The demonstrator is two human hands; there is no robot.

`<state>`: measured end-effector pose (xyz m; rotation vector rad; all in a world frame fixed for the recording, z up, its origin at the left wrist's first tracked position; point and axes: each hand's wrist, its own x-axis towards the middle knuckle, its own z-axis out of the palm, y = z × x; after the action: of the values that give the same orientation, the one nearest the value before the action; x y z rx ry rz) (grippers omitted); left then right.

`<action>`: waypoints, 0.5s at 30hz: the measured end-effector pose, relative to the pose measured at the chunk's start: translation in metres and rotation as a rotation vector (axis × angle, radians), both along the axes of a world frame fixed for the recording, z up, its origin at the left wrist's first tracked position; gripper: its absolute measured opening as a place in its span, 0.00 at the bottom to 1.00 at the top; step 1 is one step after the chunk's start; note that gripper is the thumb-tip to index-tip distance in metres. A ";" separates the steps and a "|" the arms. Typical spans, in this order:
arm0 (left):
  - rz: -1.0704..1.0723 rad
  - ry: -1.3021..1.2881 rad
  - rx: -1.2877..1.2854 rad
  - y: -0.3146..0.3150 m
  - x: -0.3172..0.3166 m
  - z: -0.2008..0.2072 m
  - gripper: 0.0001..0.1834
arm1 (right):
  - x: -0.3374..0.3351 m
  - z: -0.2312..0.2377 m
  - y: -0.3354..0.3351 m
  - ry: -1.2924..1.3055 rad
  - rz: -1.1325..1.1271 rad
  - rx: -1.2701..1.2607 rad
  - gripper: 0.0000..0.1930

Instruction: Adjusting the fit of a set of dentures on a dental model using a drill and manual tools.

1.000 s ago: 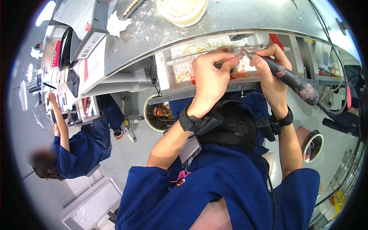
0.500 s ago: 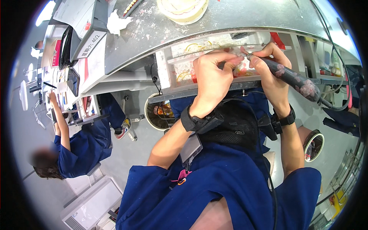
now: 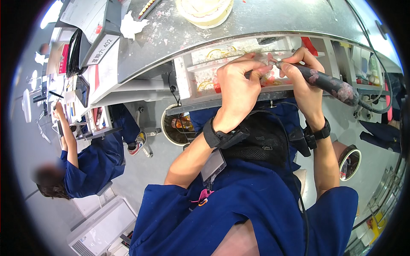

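Observation:
My right hand [image 3: 305,81] is wrapped around a thick dark rotary handpiece [image 3: 329,84] with pinkish dust patches. Its cable trails off to the right, and the metal tip points left toward my other hand. My left hand [image 3: 240,81] is pinched just left of that tip. A small pink piece [image 3: 270,57] shows at its fingertips, mostly covered, so its exact kind is hard to make out. Both hands are above an open drawer [image 3: 192,106] strewn with white and pink shavings.
Atop the grey bench are a round, cream-coloured dental cast [image 3: 205,15], a crumpled tissue [image 3: 133,25] and a strip of artificial teeth [image 3: 149,6]. Bins stand left [image 3: 165,130] and right [image 3: 358,164] of me. A co-worker [image 3: 94,160] sits at a desk to the left.
The handpiece and right hand have shifted very slightly, its rear end a little lower. My left hand has also moved slightly right, with the pink piece still at its fingertips.

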<state>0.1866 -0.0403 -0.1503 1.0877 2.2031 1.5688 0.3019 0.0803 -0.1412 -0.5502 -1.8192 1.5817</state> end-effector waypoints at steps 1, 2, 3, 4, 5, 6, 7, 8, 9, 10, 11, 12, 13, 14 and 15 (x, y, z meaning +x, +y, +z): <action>0.001 0.002 0.003 0.000 0.000 0.000 0.10 | 0.000 0.000 0.000 -0.004 0.007 -0.004 0.05; 0.003 0.005 0.007 0.000 0.000 0.001 0.10 | 0.001 0.001 0.000 -0.005 0.012 -0.008 0.05; 0.007 0.009 0.003 0.000 0.001 0.001 0.10 | 0.001 0.002 -0.001 -0.006 0.018 -0.012 0.05; 0.010 0.013 -0.002 0.001 0.001 0.002 0.10 | 0.001 0.002 -0.001 -0.007 0.023 -0.015 0.05; 0.014 0.018 -0.006 0.001 0.001 0.003 0.10 | 0.001 0.002 -0.002 0.004 0.024 -0.027 0.05; 0.018 0.036 -0.012 0.001 0.001 0.004 0.09 | 0.001 0.003 -0.003 0.015 0.026 -0.038 0.05; 0.023 0.053 -0.018 0.001 0.001 0.005 0.09 | 0.000 0.003 -0.003 0.032 0.023 -0.050 0.05; 0.028 0.071 -0.025 0.001 0.001 0.006 0.09 | 0.000 0.003 -0.004 0.031 0.015 -0.051 0.05; 0.018 -0.017 -0.029 0.002 0.002 0.007 0.08 | -0.001 0.003 -0.004 0.036 0.004 -0.052 0.05; 0.007 -0.105 -0.033 0.002 0.002 0.009 0.07 | -0.001 0.003 -0.004 0.040 -0.007 -0.054 0.05; -0.003 -0.194 -0.038 0.002 0.002 0.010 0.07 | -0.001 0.003 -0.004 0.023 -0.002 -0.035 0.05; 0.011 -0.196 -0.025 0.002 0.003 0.011 0.08 | -0.001 0.002 -0.004 0.006 0.003 -0.016 0.05; 0.026 -0.198 -0.012 0.003 0.003 0.012 0.09 | 0.000 0.002 -0.003 -0.008 0.004 0.006 0.05; 0.038 -0.193 0.011 0.003 0.003 0.013 0.11 | 0.000 0.002 -0.003 -0.015 0.014 0.000 0.05; 0.041 -0.198 -0.026 0.003 0.003 0.013 0.12 | 0.001 0.002 -0.003 -0.018 0.021 -0.003 0.05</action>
<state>0.1894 -0.0373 -0.1368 0.8455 2.1200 1.5853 0.3025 0.0773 -0.1394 -0.5497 -1.8420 1.5979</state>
